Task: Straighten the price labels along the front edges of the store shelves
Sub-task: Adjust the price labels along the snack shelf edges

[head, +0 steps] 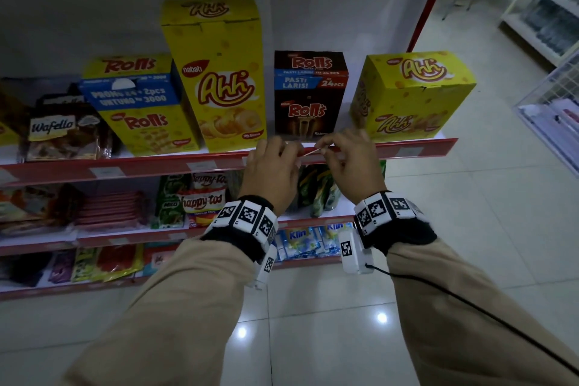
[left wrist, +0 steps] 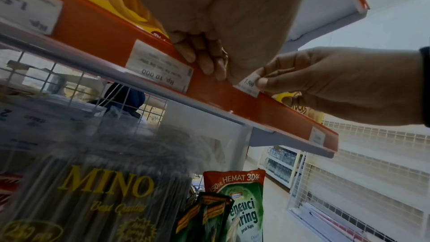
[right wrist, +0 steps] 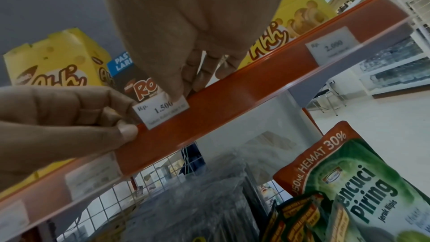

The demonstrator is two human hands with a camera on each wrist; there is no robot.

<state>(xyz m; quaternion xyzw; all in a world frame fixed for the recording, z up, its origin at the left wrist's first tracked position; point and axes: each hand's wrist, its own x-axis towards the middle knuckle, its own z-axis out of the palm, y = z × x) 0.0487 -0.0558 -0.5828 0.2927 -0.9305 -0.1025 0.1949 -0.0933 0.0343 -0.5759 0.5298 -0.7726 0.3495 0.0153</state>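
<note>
The top shelf's red front rail (head: 163,163) carries several white price labels. Both hands are at one label marked 1.500 (right wrist: 163,111), below the dark Rolls box (head: 308,94). My left hand (head: 294,150) pinches its left end and my right hand (head: 322,147) its right end. The label (head: 310,152) is tilted, its top edge poking above the rail. In the left wrist view my left hand (left wrist: 221,73) covers part of the label (left wrist: 248,86) while my right hand (left wrist: 261,76) pinches its corner. In the right wrist view my right hand (right wrist: 184,91) and left hand (right wrist: 133,115) hold its ends.
Other labels sit in the rail: a 10.000 label (left wrist: 160,73) to the left, a 2.000 label (right wrist: 332,47) to the right. Yellow Ahh boxes (head: 216,78) (head: 410,94) stand right behind the rail. Lower shelves hold snack bags (head: 203,200). Tiled floor (head: 470,229) lies to the right.
</note>
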